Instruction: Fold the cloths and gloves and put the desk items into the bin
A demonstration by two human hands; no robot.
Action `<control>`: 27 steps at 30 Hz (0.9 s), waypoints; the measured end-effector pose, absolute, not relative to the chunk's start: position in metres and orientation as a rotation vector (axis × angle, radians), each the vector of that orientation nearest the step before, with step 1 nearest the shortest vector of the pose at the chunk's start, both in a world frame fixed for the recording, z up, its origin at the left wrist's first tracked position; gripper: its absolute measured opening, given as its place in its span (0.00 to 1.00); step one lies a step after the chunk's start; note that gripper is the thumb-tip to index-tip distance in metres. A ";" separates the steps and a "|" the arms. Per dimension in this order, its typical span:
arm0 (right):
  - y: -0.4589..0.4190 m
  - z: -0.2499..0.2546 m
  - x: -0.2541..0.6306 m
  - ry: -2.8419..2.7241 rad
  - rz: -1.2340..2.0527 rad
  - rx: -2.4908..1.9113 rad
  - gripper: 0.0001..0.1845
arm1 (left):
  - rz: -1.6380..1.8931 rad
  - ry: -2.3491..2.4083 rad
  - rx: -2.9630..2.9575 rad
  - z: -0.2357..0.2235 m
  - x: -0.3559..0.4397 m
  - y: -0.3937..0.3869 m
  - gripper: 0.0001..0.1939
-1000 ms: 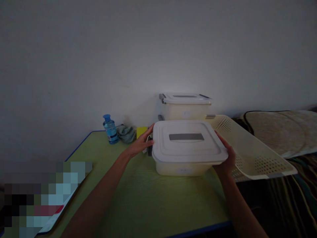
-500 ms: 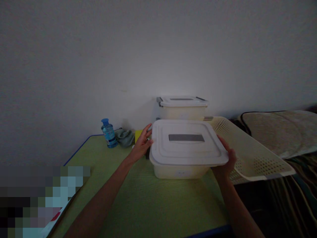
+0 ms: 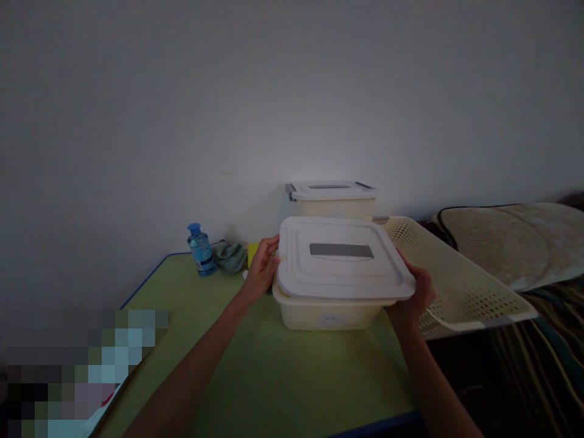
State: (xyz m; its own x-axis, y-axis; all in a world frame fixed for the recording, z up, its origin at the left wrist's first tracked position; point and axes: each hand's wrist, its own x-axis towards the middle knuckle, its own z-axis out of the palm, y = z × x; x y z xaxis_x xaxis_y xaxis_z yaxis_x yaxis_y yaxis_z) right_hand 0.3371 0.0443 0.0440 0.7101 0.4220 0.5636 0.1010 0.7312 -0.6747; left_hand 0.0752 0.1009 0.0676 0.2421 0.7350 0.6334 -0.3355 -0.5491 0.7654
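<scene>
A white lid (image 3: 340, 277) with a grey inset handle lies tilted over a cream storage box (image 3: 296, 315) on the table. A gap shows between the lid and the box rim at the front. At the lid's left edge my left hand (image 3: 263, 267) is closed, fingers bent against the side. My right hand (image 3: 413, 298) holds the right edge, its fingers partly hidden beneath and behind the lid. Whatever is inside the box cannot be seen.
Behind stands a second lidded box (image 3: 335, 207) with grey latches. A cream perforated basket (image 3: 474, 280) sits to the right, near a cushion (image 3: 506, 243). A blue bottle (image 3: 201, 250) and a grey-green cloth (image 3: 230, 258) are on the green table (image 3: 283, 377), against the wall.
The lid has risen slightly off the box rim and shifted a little, opening a gap at the front. My left fingers have closed in on its left edge.
</scene>
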 end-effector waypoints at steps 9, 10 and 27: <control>0.045 0.050 0.336 -0.814 0.144 -0.654 0.16 | 1.197 0.367 1.899 0.081 0.069 0.079 0.56; 0.045 0.050 0.337 -0.834 0.138 -0.670 0.17 | 1.167 0.411 1.944 0.084 0.069 0.075 0.59; 0.060 0.101 0.383 -1.315 0.012 -0.969 0.31 | 1.099 0.640 2.200 0.135 0.094 0.103 0.69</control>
